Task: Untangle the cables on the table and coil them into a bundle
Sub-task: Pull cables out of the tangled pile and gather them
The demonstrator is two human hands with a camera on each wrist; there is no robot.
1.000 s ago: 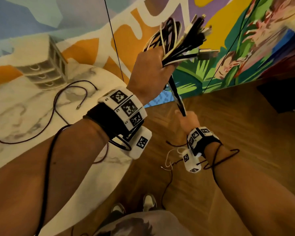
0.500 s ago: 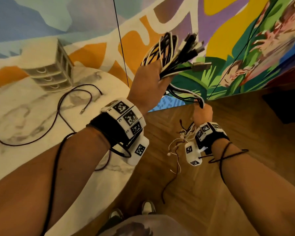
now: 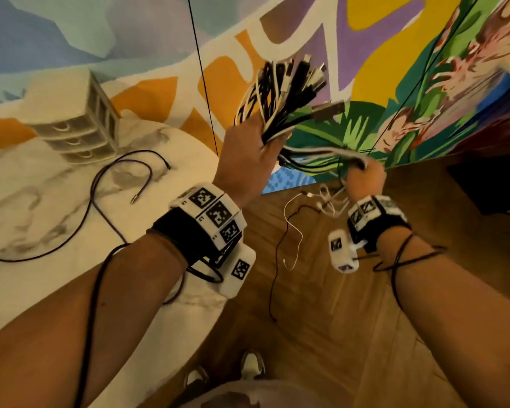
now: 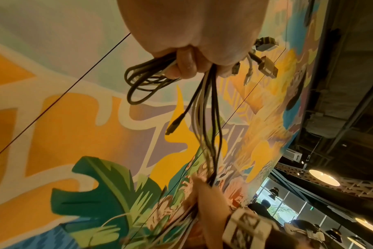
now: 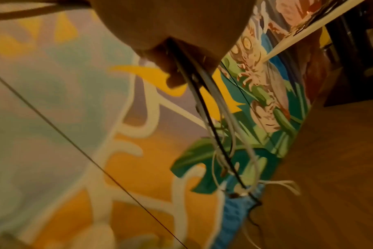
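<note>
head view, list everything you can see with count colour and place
cable bundle: one, black and white, held up in front of the mural
trailing cable ends: several, white and black, hanging over the floor
loose cable: one, dark, on the table
table: one, white marble, left
drawer unit: one, pale, back of the table
mural: one, multicoloured, behind
floor: brown wood, right
shoes: two, pale, bottom
left hand: grips the bundle
right hand: grips the strands
</note>
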